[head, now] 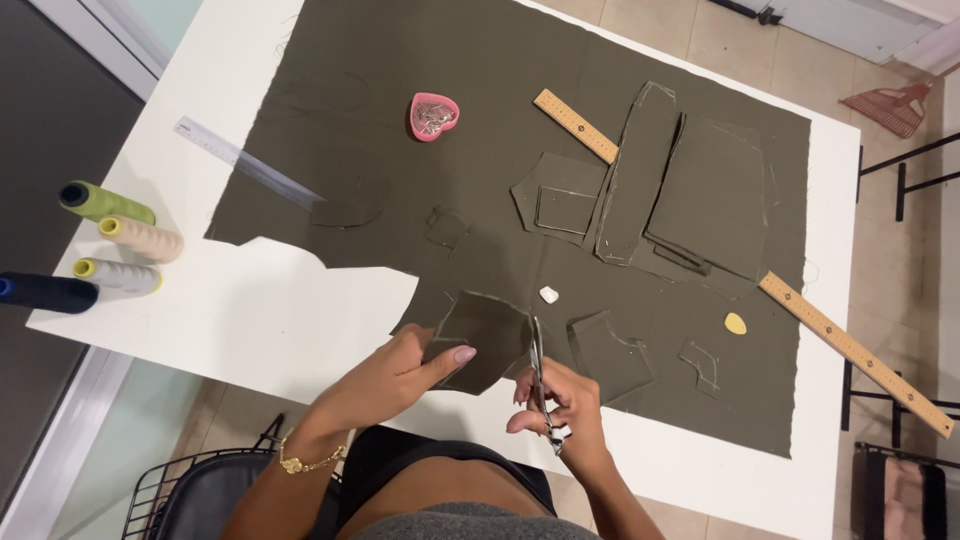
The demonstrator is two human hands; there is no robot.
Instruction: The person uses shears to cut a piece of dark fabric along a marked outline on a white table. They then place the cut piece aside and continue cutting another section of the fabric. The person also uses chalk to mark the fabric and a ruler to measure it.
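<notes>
A large sheet of dark olive fabric [420, 190] lies spread on a white table [230, 310]. My right hand [560, 405] grips metal scissors [537, 365], blades pointing away from me at the fabric's near edge. My left hand [395, 375] pinches a partly cut olive piece [490, 335] with chalk outlines, holding it just left of the blades. Cut olive pieces [660, 190] are stacked farther back on the right. A smaller cut piece [610, 355] lies right of the scissors.
A pink heart-shaped dish [434, 115] of pins sits on the fabric. A long wooden ruler [855, 350] crosses the right side, a clear ruler [240, 160] lies at left. White chalk [548, 294], yellow chalk [735, 323]. Several thread cones [115, 240] stand on the left edge.
</notes>
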